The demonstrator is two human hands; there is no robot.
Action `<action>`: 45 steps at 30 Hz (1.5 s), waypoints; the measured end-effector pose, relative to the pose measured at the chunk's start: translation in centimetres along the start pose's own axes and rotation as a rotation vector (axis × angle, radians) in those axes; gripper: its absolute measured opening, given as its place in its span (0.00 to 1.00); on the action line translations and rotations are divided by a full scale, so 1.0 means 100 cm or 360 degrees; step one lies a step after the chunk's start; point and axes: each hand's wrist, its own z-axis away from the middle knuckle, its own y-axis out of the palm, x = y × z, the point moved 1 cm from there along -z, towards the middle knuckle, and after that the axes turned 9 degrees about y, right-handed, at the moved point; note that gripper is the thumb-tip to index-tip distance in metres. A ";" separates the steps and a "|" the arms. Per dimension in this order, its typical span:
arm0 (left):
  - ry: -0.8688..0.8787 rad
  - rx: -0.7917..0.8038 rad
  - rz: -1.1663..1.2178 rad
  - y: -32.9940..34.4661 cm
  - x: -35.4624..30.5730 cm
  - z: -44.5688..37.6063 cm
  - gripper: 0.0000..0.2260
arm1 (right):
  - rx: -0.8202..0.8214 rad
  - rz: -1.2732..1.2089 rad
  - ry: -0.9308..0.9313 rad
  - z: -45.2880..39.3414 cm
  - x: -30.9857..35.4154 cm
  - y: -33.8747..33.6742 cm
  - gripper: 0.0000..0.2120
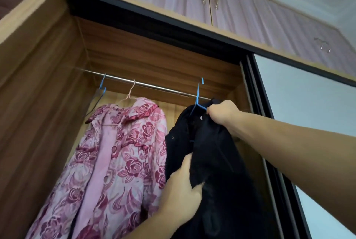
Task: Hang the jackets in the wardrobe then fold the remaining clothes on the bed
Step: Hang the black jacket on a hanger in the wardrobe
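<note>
Black jacket point(210, 152) on blue hanger point(197, 100), long axis hanging straight down at right end of rail point(146, 84), beside pink floral jacket point(115, 152). Hook at rail, whether seated unclear. Right hand point(223, 112) nearer, arm raised, pinching collar by hanger. Left hand point(183, 186) lower, gripping front fabric.

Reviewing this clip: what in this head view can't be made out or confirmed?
- Bed and remaining clothes: outside the head view, which looks up into the wardrobe.
- Black jacket: its lower part is cut off by the bottom edge.
- Blue hanger: whether its hook sits on the rail is unclear from this angle.
- Left hand and right hand: their fingertips are buried in the jacket's fabric.
- Pink floral jacket: its hem runs off the bottom.
</note>
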 end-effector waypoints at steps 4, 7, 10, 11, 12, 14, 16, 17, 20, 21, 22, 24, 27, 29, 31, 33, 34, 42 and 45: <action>0.0040 0.0016 -0.0016 0.011 0.039 -0.025 0.32 | -0.0061 0.0043 -0.0010 -0.038 -0.012 0.021 0.09; 0.0073 -0.0002 -0.0061 0.019 0.062 -0.042 0.29 | -0.0086 0.0074 -0.0014 -0.065 -0.022 0.033 0.10; 0.0080 -0.0031 -0.0110 0.024 0.082 -0.056 0.29 | -0.0069 0.0071 -0.0035 -0.089 -0.033 0.046 0.11; 0.0084 -0.0048 -0.0113 0.026 0.087 -0.061 0.29 | -0.0063 0.0046 -0.0043 -0.096 -0.035 0.050 0.11; 0.0090 -0.0061 -0.0119 0.027 0.092 -0.065 0.29 | -0.0059 0.0022 -0.0053 -0.104 -0.037 0.053 0.11; 0.0101 -0.0066 -0.0153 0.033 0.101 -0.073 0.28 | -0.0052 -0.0024 -0.0074 -0.118 -0.042 0.056 0.10; 0.0106 -0.0067 -0.0217 0.040 0.108 -0.080 0.27 | -0.0038 -0.0054 -0.0104 -0.131 -0.049 0.058 0.09; 0.0103 -0.0077 -0.0259 0.042 0.111 -0.084 0.27 | -0.0022 -0.0067 -0.0118 -0.138 -0.052 0.059 0.08; 0.0092 -0.0101 -0.0348 0.048 0.119 -0.100 0.27 | 0.0031 -0.0104 -0.0136 -0.164 -0.058 0.062 0.08; 0.0081 -0.0108 -0.0380 0.050 0.122 -0.106 0.27 | 0.0038 -0.0127 -0.0136 -0.173 -0.060 0.064 0.09; 0.0070 -0.0121 -0.0414 0.051 0.125 -0.111 0.27 | 0.0046 -0.0164 -0.0134 -0.181 -0.062 0.067 0.10; 0.0055 -0.0144 -0.0486 0.052 0.132 -0.120 0.27 | 0.0063 -0.0249 -0.0133 -0.194 -0.065 0.071 0.12; 0.0013 -0.0163 -0.0630 0.053 0.141 -0.130 0.27 | 0.0051 -0.0286 -0.0173 -0.207 -0.069 0.079 0.11; -0.0011 -0.0179 -0.0673 0.054 0.147 -0.137 0.27 | 0.0015 -0.0286 -0.0220 -0.214 -0.070 0.082 0.10; -0.0026 -0.0194 -0.0731 0.057 0.154 -0.145 0.26 | -0.0024 -0.0248 -0.0262 -0.219 -0.071 0.087 0.07; -0.0029 -0.0195 -0.0726 0.060 0.162 -0.151 0.26 | -0.0062 -0.0184 -0.0282 -0.224 -0.070 0.093 0.04; -0.0022 -0.0193 -0.0693 0.060 0.167 -0.154 0.26 | -0.0063 -0.0164 -0.0276 -0.228 -0.069 0.097 0.04; -0.0010 -0.0135 -0.0537 0.064 0.194 -0.190 0.25 | 0.0026 -0.0152 -0.0144 -0.266 -0.062 0.110 0.08; -0.0002 -0.0119 -0.0492 0.070 0.196 -0.201 0.24 | 0.0098 -0.0055 -0.0141 -0.278 -0.058 0.108 0.08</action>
